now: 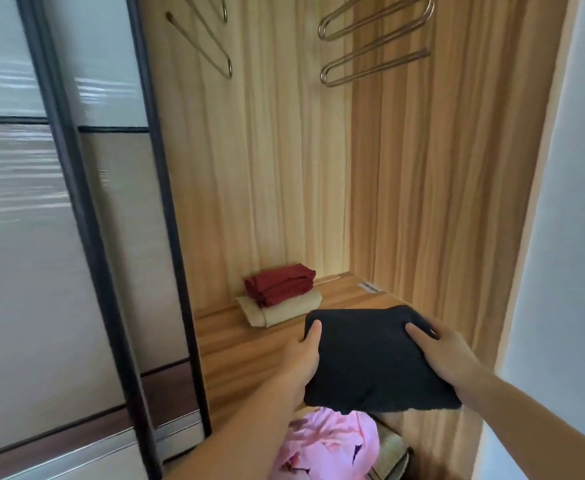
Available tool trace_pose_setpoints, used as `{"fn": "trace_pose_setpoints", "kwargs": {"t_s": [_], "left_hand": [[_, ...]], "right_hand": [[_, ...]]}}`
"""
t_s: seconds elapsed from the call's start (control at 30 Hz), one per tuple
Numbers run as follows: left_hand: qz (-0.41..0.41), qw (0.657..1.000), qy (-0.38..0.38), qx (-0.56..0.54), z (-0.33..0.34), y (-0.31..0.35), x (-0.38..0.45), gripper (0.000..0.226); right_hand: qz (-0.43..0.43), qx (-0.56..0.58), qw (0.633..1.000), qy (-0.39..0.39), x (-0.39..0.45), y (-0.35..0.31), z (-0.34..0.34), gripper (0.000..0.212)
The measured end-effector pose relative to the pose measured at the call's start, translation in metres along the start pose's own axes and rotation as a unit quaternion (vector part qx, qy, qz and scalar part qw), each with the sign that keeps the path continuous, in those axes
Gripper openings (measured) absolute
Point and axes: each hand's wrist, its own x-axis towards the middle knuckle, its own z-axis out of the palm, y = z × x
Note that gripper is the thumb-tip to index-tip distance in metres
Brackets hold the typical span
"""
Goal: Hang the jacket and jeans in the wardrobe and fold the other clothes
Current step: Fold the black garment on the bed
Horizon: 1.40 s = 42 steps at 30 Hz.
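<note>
Since the folded black garment [377, 358] is being carried flat like a tray, both hands are clamped on opposite edges: the left hand [301, 362] grips the left edge with its thumb lying on top and the rest of its fingers tucked underneath, and the right hand [446, 355] does the same on the right edge, thumb pressed into the cloth, other fingers hidden below. That grip makes sense to me, it keeps the fold from flopping open. The garment sits over the front part of the wooden wardrobe shelf [249, 344], and I honestly can't tell if it's touching the wood or just hovering above it. Behind and to the left of the black garment, at the back of the shelf, there's already a little stack: a red folded piece [279, 284] on top of a beige one [287, 311], so I'd guess the black one is meant to land beside them. Well above it hang bare hangers [374, 39], so nothing's hung there. Just below its front edge, under the shelf, a pink crumpled thing [329, 445] looks like it still needs folding.
</note>
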Motion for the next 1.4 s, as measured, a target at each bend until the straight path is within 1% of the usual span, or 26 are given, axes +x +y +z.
{"fn": "trace_pose_setpoints", "kwargs": {"t_s": [0.07, 0.17, 0.27, 0.33, 0.4, 0.43, 0.53, 0.57, 0.63, 0.73, 0.8, 0.83, 0.87, 0.9, 0.97, 1.03, 1.1, 1.2, 1.3, 1.4], "left_hand": [[-0.012, 1.0, 0.018, -0.015, 0.006, 0.007, 0.023, 0.063], [-0.03, 0.998, 0.043, -0.042, 0.007, 0.021, 0.062, 0.051], [-0.029, 0.994, 0.079, -0.074, 0.007, 0.037, 0.112, 0.047], [-0.017, 0.99, 0.096, -0.099, 0.006, 0.049, 0.15, 0.05], [-0.012, 0.987, 0.11, -0.119, 0.002, 0.063, 0.185, 0.055], [-0.016, 0.985, 0.115, -0.13, -0.002, 0.074, 0.204, 0.059], [-0.051, 0.975, 0.123, -0.178, -0.022, 0.096, 0.258, 0.077], [-0.059, 0.972, 0.118, -0.195, -0.03, 0.101, 0.275, 0.079], [-0.043, 0.97, 0.124, -0.204, -0.045, 0.113, 0.299, 0.062], [-0.004, 0.966, 0.144, -0.216, -0.062, 0.128, 0.33, 0.039], [0.012, 0.962, 0.146, -0.23, -0.071, 0.128, 0.35, 0.026], [0.009, 0.962, 0.155, -0.225, -0.074, 0.125, 0.358, 0.023], [-0.002, 0.962, 0.169, -0.216, -0.077, 0.117, 0.369, 0.024], [-0.017, 0.962, 0.184, -0.201, -0.078, 0.108, 0.378, 0.027], [-0.055, 0.964, 0.197, -0.171, -0.079, 0.082, 0.392, 0.029], [-0.075, 0.967, 0.185, -0.156, -0.081, 0.056, 0.404, 0.037], [-0.072, 0.97, 0.174, -0.155, -0.084, 0.044, 0.411, 0.037], [-0.064, 0.97, 0.183, -0.148, -0.087, 0.04, 0.415, 0.033], [-0.039, 0.972, 0.209, -0.101, -0.089, 0.034, 0.414, 0.038], [-0.013, 0.968, 0.25, -0.023, -0.086, 0.034, 0.408, 0.041]], "right_hand": [[-0.007, 0.003, 1.0, -0.016, 0.039, 0.007, 0.008, 0.021], [-0.022, 0.013, 0.998, -0.055, 0.095, 0.011, 0.029, 0.018], [0.007, 0.021, 0.997, -0.076, 0.152, 0.004, 0.053, 0.024], [0.056, 0.043, 0.993, -0.098, 0.191, -0.003, 0.07, 0.028], [0.102, 0.079, 0.981, -0.143, 0.229, -0.01, 0.086, 0.03], [0.112, 0.093, 0.976, -0.164, 0.251, -0.014, 0.094, 0.032], [0.094, 0.109, 0.969, -0.2, 0.313, -0.027, 0.126, 0.032], [0.085, 0.119, 0.967, -0.21, 0.331, -0.033, 0.139, 0.034], [0.078, 0.139, 0.962, -0.223, 0.363, -0.044, 0.165, 0.039], [0.063, 0.171, 0.954, -0.239, 0.401, -0.059, 0.2, 0.038], [0.062, 0.197, 0.951, -0.231, 0.425, -0.061, 0.224, 0.037], [0.068, 0.203, 0.952, -0.219, 0.43, -0.058, 0.233, 0.031], [0.076, 0.198, 0.954, -0.211, 0.437, -0.049, 0.245, 0.023], [0.084, 0.18, 0.958, -0.205, 0.439, -0.037, 0.255, 0.021], [0.108, 0.119, 0.966, -0.203, 0.439, -0.004, 0.273, 0.024], [0.134, 0.103, 0.968, -0.185, 0.436, 0.023, 0.284, 0.027], [0.15, 0.107, 0.967, -0.173, 0.439, 0.034, 0.289, 0.026], [0.143, 0.101, 0.969, -0.175, 0.443, 0.035, 0.291, 0.026], [0.121, 0.084, 0.974, -0.174, 0.441, 0.034, 0.291, 0.026], [0.097, 0.045, 0.978, -0.176, 0.438, 0.031, 0.288, 0.025]]}}
